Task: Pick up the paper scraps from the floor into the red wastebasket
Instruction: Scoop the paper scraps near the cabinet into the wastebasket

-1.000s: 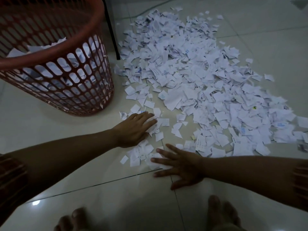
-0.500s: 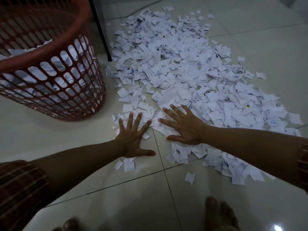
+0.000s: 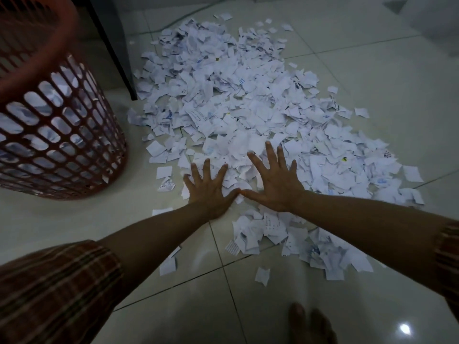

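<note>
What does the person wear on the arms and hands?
The left hand and right hand are bare, with no gloves. Both forearms are uncovered. The left sleeve is brownish with a plaid pattern of thin stripes, pushed up; the right sleeve looks similar.

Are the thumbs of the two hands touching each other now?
Touching. The head view shows the left hand and right hand spread flat on the paper scraps, thumb tips meeting with no gap.

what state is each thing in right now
red wastebasket: upright, partly filled with paper
paper scraps: spread in a wide pile on the floor
left hand: flat, fingers spread, pressing on scraps
right hand: flat, fingers spread, pressing on scraps, thumb touching the left thumb
</note>
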